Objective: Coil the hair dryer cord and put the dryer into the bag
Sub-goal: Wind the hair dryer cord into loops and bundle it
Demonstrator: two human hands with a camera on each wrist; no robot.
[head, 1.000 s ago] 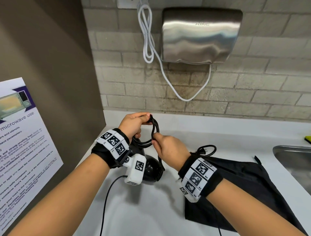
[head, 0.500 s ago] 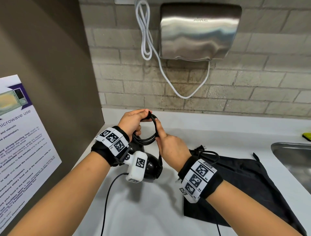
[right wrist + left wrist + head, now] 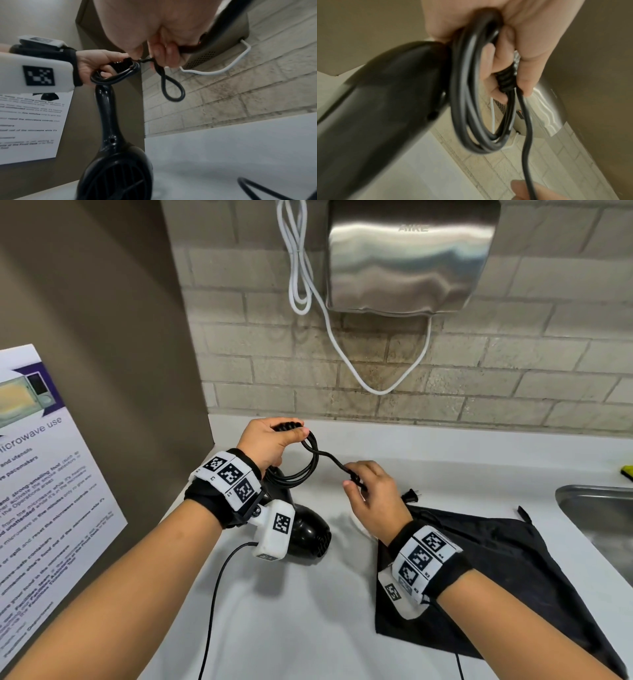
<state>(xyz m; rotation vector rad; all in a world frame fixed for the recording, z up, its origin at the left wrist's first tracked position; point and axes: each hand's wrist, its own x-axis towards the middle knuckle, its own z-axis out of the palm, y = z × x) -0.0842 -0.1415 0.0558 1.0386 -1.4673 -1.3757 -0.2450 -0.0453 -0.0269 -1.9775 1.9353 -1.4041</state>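
Note:
The black hair dryer (image 3: 308, 532) hangs handle-up just over the white counter (image 3: 308, 611). My left hand (image 3: 294, 430) grips the coiled cord loops (image 3: 301, 470) together with the ribbed cord end at the handle. In the left wrist view the coil (image 3: 471, 108) hangs beside the dryer handle (image 3: 385, 108). My right hand (image 3: 354, 482) pinches the free run of cord (image 3: 334, 462) to the right of the coil. A small loop (image 3: 173, 89) hangs from its fingers. The plug (image 3: 411, 496) lies by the flat black bag (image 3: 496, 559) on the right.
A steel hand dryer (image 3: 411, 258) with a white cable (image 3: 301, 268) is fixed to the brick wall above. A steel sink (image 3: 599, 515) is set in the counter at far right, with a yellow object (image 3: 627, 474) behind it. A microwave notice (image 3: 41, 474) hangs on the brown panel at left.
My right hand has moved right, away from the left hand, drawing a length of cord out from the coil. The left hand still holds the coil with the dryer below it.

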